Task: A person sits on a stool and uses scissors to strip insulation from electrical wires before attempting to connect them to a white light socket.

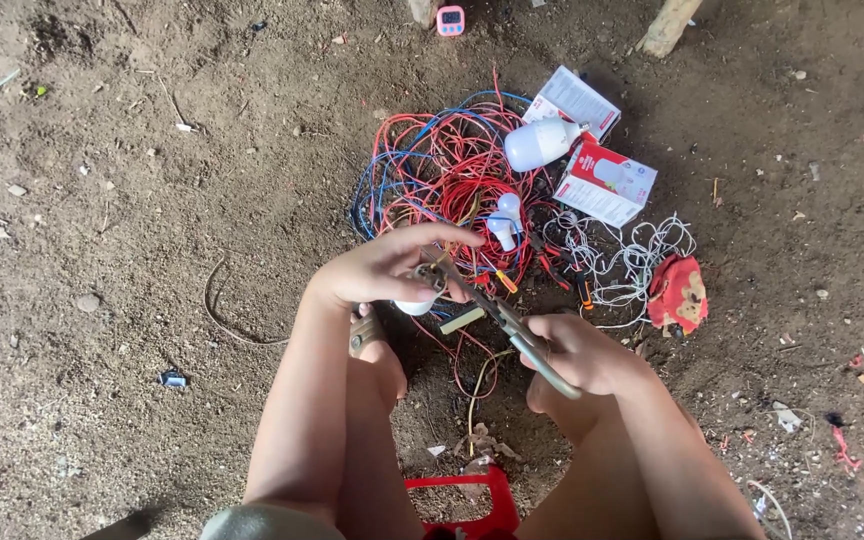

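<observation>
Wire heap (pixel 452 175): red and blue, left tangled on the dirt floor (pixel 132 200).
Right hand (pixel 582 352): closed around pliers (pixel 497 315).
Left hand (pixel 387 268): a small white fitting (pixel 414 303) is gripped; the pliers' tip is seen at it, work unfinished.

Right hand (pixel 577 352) works pliers (pixel 507 322) on left hand's (pixel 382 270) fitting (pixel 418 298).

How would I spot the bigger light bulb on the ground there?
Find the tangle of red and blue wires on the dirt. At its upper right edge lies the large white bulb, beside two red-and-white boxes. It is far bigger than the small bulb below.
</observation>
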